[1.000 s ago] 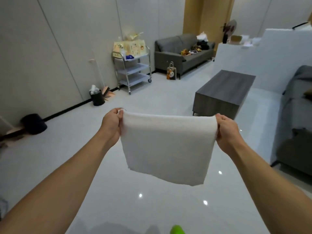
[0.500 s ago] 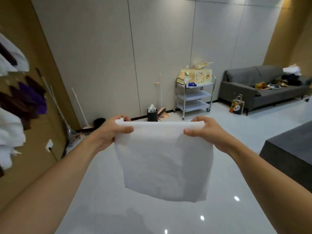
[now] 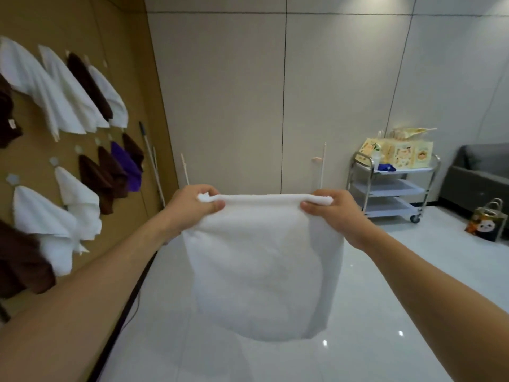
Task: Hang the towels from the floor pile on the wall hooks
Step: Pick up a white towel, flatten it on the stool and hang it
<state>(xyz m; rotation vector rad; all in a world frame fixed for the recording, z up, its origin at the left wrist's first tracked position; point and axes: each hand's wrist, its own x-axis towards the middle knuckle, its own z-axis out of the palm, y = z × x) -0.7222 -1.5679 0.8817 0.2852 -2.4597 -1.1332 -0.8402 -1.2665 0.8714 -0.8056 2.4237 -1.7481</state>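
between my two hands, out in front of me, hangs a white towel (image 3: 261, 271), held up over the glossy floor (image 3: 385, 312) and touching nothing else. my left hand (image 3: 192, 208) pinches the left end of its top edge, thumb in front and fingers curled behind, with a small tuft of cloth poking out above the thumb. my right hand (image 3: 333, 213) grips the right end the same way, the corner bunched over my knuckles. the top edge runs taut and nearly level between the two grips, and the rest of the cloth droops down in a soft, slightly rounded sheet.

on the left, a tan wall (image 3: 82, 23) carries rows of hooks (image 3: 12, 178), and towels already hang from them: white ones (image 3: 63, 97), dark brown ones (image 3: 93, 175) and one purple one (image 3: 126, 166). a mop handle (image 3: 151, 161) leans in the far left corner. farther off to the right stand a metal cart (image 3: 394, 186) with yellow boxes on its top shelf, a grey sofa (image 3: 479, 175), and a small panda-printed bag (image 3: 487, 224) on the floor just in front of the sofa.
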